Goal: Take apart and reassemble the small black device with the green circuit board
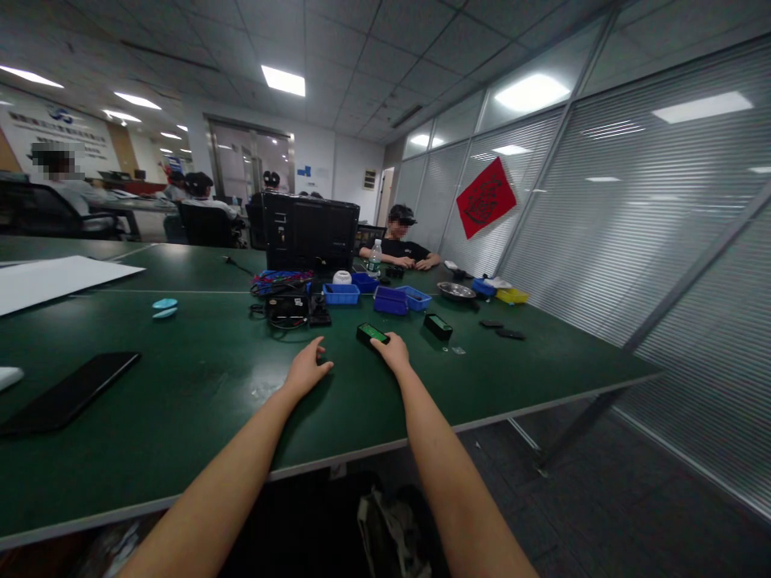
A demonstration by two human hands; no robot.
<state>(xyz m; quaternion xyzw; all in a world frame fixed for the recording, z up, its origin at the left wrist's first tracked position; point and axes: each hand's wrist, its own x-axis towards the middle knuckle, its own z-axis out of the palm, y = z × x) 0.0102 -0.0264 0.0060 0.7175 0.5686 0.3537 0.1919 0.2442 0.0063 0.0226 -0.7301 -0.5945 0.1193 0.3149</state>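
Reaching stage: right hand [394, 351] touching green-topped box [372, 333], grip apart, nothing clamped. Left hand [308, 367] flat on surface [198, 377], open. Next, probably: closing fingers round box.

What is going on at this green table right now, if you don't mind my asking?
A person reaches both arms across the green table. The right hand touches a small black box with a green top; whether its grip has closed is unclear. The left hand rests open on the tabletop beside it. A second similar box and blue trays lie farther out. Another person sits at the far end.
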